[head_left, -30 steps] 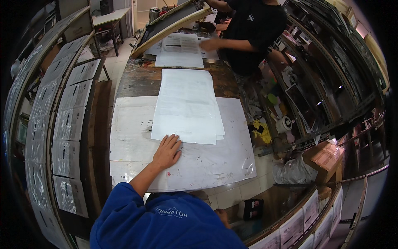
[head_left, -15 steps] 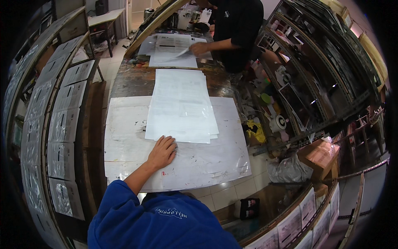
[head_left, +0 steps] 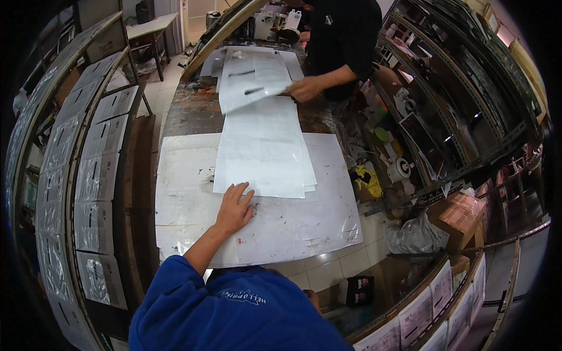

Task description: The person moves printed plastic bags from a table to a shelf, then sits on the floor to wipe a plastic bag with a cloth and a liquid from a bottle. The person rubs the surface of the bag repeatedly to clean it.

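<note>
One stack point(head_left: 262, 161) on tabletop point(head_left: 190, 114); our left hand point(head_left: 233, 210) spread at near edge, grasping nothing; right hand point(head_left: 312, 298) mostly hidden, grip unclear. Sheet point(head_left: 254, 82) in co-worker's hand point(head_left: 304, 89), over far end, could snag, dragging stack askew.

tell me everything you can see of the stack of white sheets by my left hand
The stack of white sheets looks thin, smooth and slightly glossy, with faint grey marks showing. It lies flat, its long sides running away from you, the near part on the stained white board. Lower sheets stick out along the right side. Your left hand has its fingertips on the near edge, toward the left corner. A raised printed sheet hides the far left part.
</note>
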The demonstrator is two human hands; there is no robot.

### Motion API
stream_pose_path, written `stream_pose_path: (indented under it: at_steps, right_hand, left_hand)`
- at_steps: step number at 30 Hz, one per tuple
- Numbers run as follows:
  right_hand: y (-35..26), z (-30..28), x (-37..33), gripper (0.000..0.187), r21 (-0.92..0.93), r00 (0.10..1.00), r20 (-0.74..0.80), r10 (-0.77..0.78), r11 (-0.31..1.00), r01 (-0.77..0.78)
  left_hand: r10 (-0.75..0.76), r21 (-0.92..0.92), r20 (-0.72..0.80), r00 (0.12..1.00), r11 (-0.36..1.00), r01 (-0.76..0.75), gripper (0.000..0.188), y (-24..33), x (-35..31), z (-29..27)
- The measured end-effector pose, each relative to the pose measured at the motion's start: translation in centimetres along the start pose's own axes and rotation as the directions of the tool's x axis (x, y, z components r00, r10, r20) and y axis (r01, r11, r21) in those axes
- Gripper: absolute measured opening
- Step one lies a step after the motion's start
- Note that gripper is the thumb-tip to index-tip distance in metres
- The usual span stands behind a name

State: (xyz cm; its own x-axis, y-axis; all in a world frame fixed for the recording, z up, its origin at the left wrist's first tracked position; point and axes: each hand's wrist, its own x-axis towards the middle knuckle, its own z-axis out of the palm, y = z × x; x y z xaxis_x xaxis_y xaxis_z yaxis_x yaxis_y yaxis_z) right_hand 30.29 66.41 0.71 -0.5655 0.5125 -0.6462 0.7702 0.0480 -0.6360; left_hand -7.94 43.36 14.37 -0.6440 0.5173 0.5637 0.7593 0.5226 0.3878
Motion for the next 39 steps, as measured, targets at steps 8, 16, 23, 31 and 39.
stream_pose_path:
  at_steps: [8,16,23,31,39]
  right_hand:
    - [4.2,-1.1,0.0,0.040,-0.038,1.000,-0.001,0.006,0.999,-0.006]
    - [12.8,0.6,2.1,0.038,-0.105,0.994,0.062,-0.086,0.990,0.092]
    - [11.3,1.8,1.5,0.036,-0.210,0.994,0.019,-0.105,0.972,0.107]
    - [2.4,0.4,0.0,0.038,-0.139,0.991,0.084,-0.105,0.984,0.116]
    - [-10.6,0.4,-0.4,0.043,0.444,0.991,0.062,-0.122,0.892,0.082]
  left_hand:
    - [-0.177,0.314,-0.166,0.970,0.923,0.222,0.055,-2.3,3.7,-2.5]
    - [-0.002,0.150,0.075,0.997,0.989,-0.010,0.008,-4.5,-1.3,-1.5]
    - [0.113,-0.018,0.310,0.944,0.993,-0.113,0.038,5.7,-6.8,-3.3]
    - [0.243,-0.097,0.422,0.873,0.970,-0.224,0.042,8.8,-7.5,-3.0]
    - [0.393,-0.201,0.249,0.885,0.915,-0.350,0.012,8.1,-7.3,-1.1]
